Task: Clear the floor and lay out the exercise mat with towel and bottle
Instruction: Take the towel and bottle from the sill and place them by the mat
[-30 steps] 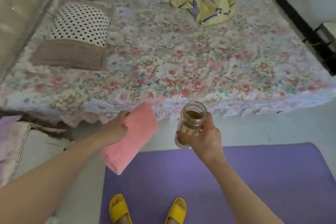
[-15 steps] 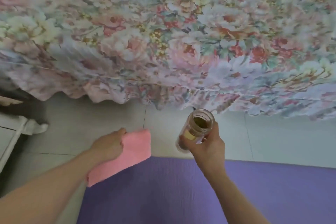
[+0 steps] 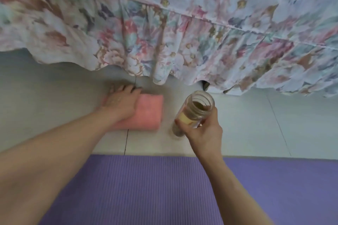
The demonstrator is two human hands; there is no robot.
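Note:
A purple ribbed exercise mat (image 3: 164, 188) lies flat across the bottom of the view. Beyond its far edge, on the pale tiled floor, rests a folded pink towel (image 3: 148, 113). My left hand (image 3: 120, 104) lies flat on the towel's left part, fingers spread past its far edge. To the right, my right hand (image 3: 201, 131) grips a clear, uncapped bottle (image 3: 193, 111) around its body. The bottle is tilted, its base at or just above the floor beside the towel.
The floral bed skirt (image 3: 182, 42) hangs down across the top of the view, its hem just beyond the towel and bottle. Grey floor tiles (image 3: 256, 124) run between the skirt and the mat.
The view has dropped much closer to the floor. The towel went from held over the mat's corner down onto the tiles, and the bottle was lowered beside it.

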